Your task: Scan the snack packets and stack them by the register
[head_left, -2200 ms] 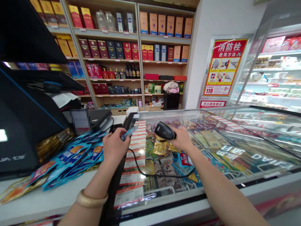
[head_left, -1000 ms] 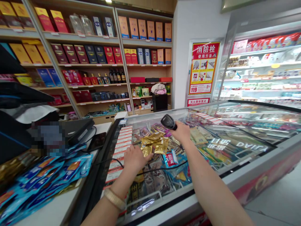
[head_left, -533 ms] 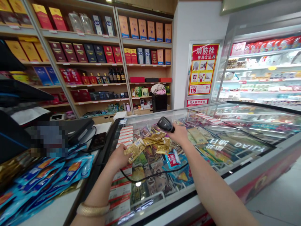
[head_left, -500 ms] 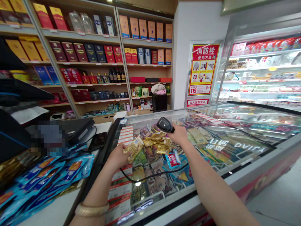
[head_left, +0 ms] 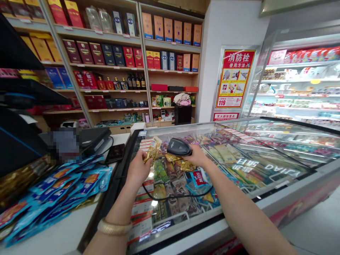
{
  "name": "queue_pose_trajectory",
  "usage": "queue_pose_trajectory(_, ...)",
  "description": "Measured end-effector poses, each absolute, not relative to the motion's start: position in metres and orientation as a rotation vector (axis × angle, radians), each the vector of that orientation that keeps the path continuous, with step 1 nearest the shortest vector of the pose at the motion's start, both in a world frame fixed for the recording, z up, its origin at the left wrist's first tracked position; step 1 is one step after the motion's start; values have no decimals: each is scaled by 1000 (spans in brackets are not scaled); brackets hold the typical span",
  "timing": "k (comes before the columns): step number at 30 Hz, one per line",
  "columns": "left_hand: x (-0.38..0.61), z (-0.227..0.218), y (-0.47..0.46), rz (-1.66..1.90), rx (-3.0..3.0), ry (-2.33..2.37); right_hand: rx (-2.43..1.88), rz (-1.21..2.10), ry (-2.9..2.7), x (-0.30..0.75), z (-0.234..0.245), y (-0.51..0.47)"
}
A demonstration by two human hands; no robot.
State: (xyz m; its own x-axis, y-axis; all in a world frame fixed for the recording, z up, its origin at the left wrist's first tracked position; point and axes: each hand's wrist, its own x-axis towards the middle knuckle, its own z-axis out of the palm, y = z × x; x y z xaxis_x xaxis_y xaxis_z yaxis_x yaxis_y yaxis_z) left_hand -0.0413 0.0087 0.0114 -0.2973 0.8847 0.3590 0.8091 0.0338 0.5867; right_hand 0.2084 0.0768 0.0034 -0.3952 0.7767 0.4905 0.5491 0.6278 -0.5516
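Pinched in my left hand (head_left: 138, 166) is a gold snack packet (head_left: 153, 150), raised over the left side of the freezer's glass top (head_left: 186, 219). My right hand (head_left: 198, 156) grips a black barcode scanner (head_left: 178, 147), whose head points left toward that packet, a short gap apart. Below the scanner, more gold packets (head_left: 187, 165) lie on the glass, partly hidden by it. A blue and red packet (head_left: 198, 178) rests just in front of them. The scanner's black cable (head_left: 172, 198) loops across the glass under both arms.
On the left, a white counter (head_left: 71, 226) carries a pile of blue packets (head_left: 58, 191), a phone-like dark object (head_left: 117, 153) and dark checkout equipment (head_left: 92, 140). Shelves of boxed bottles (head_left: 108, 56) stand behind. A lit refrigerated display (head_left: 305, 81) is at the right.
My left hand has lifted the gold packet and tilted it upright. The scanner has swung left toward it, now covering part of the gold packets. The view has shifted slightly.
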Motion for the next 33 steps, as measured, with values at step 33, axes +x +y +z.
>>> queue_pose_trajectory(33,-230,70,-104,1309,1560,3253,-1570,-278,-1873,234,5,81)
